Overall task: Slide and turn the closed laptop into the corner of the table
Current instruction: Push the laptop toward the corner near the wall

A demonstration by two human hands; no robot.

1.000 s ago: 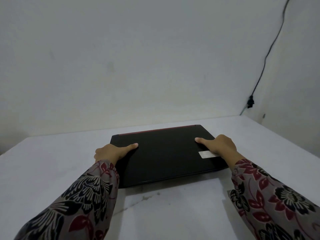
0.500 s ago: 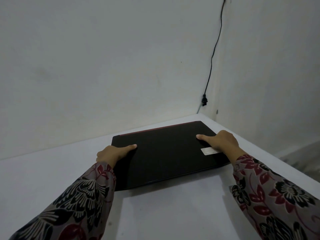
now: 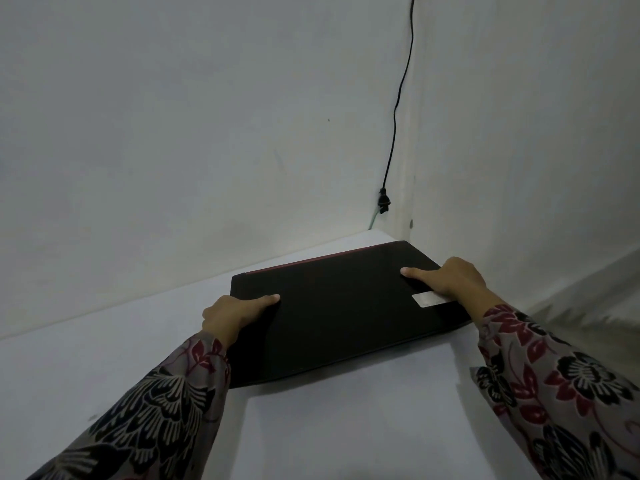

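Observation:
The closed black laptop (image 3: 339,313) with a red strip along its far edge and a white sticker near its right side lies flat on the white table (image 3: 346,427). Its far right corner sits close to where the two walls meet. My left hand (image 3: 235,315) grips the laptop's left edge, thumb on the lid. On the right edge, my right hand (image 3: 446,277) holds the laptop with its thumb across the lid. The laptop's right front corner reaches the table's right edge.
Two pale walls meet at the table's far right corner (image 3: 398,233). A black cable (image 3: 398,105) hangs down the wall to a plug (image 3: 383,201) just above that corner. The floor (image 3: 588,306) shows beyond the table's right edge.
The laptop has slid to the right toward the wall corner with both hands still on its sides. The view has swung right, so the corner and the table's right edge now show.

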